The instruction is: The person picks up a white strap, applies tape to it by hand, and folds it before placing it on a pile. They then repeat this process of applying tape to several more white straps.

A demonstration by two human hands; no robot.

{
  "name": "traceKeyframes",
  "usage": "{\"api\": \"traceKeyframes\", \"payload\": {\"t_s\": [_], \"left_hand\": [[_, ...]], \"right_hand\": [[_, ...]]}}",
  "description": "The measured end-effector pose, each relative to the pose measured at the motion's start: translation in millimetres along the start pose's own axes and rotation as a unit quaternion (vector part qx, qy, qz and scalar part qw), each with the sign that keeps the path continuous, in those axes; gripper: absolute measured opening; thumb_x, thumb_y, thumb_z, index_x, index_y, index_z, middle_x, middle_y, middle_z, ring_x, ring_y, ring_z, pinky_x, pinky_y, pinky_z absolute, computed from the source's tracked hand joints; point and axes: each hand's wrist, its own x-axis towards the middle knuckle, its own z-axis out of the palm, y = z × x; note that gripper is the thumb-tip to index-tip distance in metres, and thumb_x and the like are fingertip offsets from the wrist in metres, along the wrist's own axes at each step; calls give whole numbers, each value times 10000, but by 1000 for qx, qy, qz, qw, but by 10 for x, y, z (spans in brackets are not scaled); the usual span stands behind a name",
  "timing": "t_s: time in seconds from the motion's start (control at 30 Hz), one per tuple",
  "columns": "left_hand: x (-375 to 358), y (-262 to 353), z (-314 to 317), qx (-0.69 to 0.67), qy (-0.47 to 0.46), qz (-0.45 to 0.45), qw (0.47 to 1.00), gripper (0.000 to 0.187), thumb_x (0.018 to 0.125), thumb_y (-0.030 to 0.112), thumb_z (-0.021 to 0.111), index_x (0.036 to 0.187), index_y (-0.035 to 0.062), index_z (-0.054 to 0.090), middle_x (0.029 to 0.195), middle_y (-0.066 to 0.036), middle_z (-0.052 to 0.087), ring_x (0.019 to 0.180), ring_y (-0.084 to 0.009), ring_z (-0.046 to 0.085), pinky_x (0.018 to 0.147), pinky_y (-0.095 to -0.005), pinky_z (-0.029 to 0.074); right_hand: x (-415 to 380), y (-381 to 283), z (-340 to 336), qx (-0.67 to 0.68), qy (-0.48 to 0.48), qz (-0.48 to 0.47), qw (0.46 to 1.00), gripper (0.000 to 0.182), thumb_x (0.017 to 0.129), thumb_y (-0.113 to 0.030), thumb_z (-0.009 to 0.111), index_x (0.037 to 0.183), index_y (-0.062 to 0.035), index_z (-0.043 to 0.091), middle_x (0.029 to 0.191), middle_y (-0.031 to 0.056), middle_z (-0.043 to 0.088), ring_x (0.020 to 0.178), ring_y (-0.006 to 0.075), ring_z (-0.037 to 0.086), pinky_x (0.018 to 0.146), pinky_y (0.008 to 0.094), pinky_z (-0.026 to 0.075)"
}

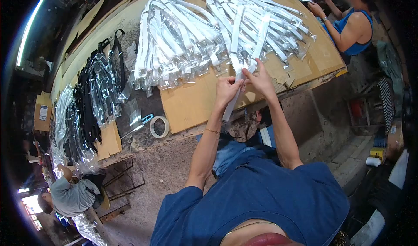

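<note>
Both of my hands are at a white strap [232, 102] that hangs over the front edge of the cardboard. My left hand [227, 91] pinches it between thumb and fingers. Just to the right and slightly higher, my right hand [261, 79] has its thumb and fingers closed on the upper part of the same strap, where two white bands spread away up the table. Beyond my hands lies a fanned pile of white straps [244, 32] with clear plastic at their ends. Another pile of white straps [170, 32] lies to its left.
Cardboard [187, 111] covers the table under the white piles. Left of it are a tape roll [159, 127], a blue-handled tool [147, 119] and black straps in plastic [93, 85]. One person in blue [355, 28] works at the far right; another in grey [72, 198] sits lower left.
</note>
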Motion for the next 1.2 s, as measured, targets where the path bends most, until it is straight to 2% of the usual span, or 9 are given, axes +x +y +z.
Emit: {"api": "traceKeyframes", "payload": {"t_s": [0.1,0.17,0.3,0.47,0.6,0.9,1.0,1.07,1.2], "left_hand": [[-20,207,-3,319,61,67,943,178,827,150,646,832,-20,697,711,-157,677,553,-235,644,556,-346,520],[-37,368,55,519,147,250,804,144,788,127,604,770,6,680,668,-173,635,578,-291,644,571,-403,525],[7,547,220,608,133,294,726,124,752,74,624,833,-18,637,836,-163,649,750,-303,661,614,-402,531],[-134,654,114,488,168,238,823,607,808,201,696,1305,-29,435,936,-216,612,898,-376,616,762,-433,503],[-121,477,-31,384,147,143,900,542,820,248,712,1231,-37,503,919,-179,637,854,-288,635,732,-376,505],[177,307,-350,-115,-44,-92,988,243,926,238,624,1017,14,638,790,-7,622,628,-97,581,588,-246,470],[287,272,-392,-87,-44,-79,992,207,920,208,629,990,13,642,779,-9,624,598,-71,569,546,-210,445],[330,267,-370,-69,-29,-74,994,203,917,196,631,995,10,639,776,-13,626,595,-67,568,529,-200,435],[388,231,-310,-125,4,-92,988,186,904,166,645,962,-11,651,736,-9,620,575,-68,565,507,-192,418]], "right_hand": [[-196,-526,-177,-105,-15,80,991,774,835,-448,700,1319,91,425,981,203,678,881,213,687,659,305,540],[22,-345,-137,-18,-94,87,992,662,847,-443,692,1226,74,527,942,151,683,859,179,673,638,287,537],[391,-428,49,326,-214,92,916,480,905,-351,651,1092,87,586,894,61,658,728,133,628,683,256,524],[686,-588,158,574,-247,63,778,542,908,-169,383,1344,146,315,1389,273,413,1279,317,456,1068,407,394],[648,-452,261,725,-278,18,630,678,853,-283,448,1412,58,272,1470,281,294,1360,385,336,1121,499,300],[643,-38,411,618,-336,75,707,497,912,-337,332,1265,10,376,1409,322,354,1287,430,411,1063,556,346],[653,-82,422,597,-325,81,729,561,952,-340,318,1333,71,323,1374,290,419,1245,382,475,1031,519,403],[649,-111,421,438,-267,92,853,561,1001,-359,314,1326,95,369,1313,239,505,1193,311,535,1020,456,433],[576,-139,411,449,-289,115,838,553,1017,-370,323,1299,93,437,1248,193,569,1143,252,574,996,400,460]]}}
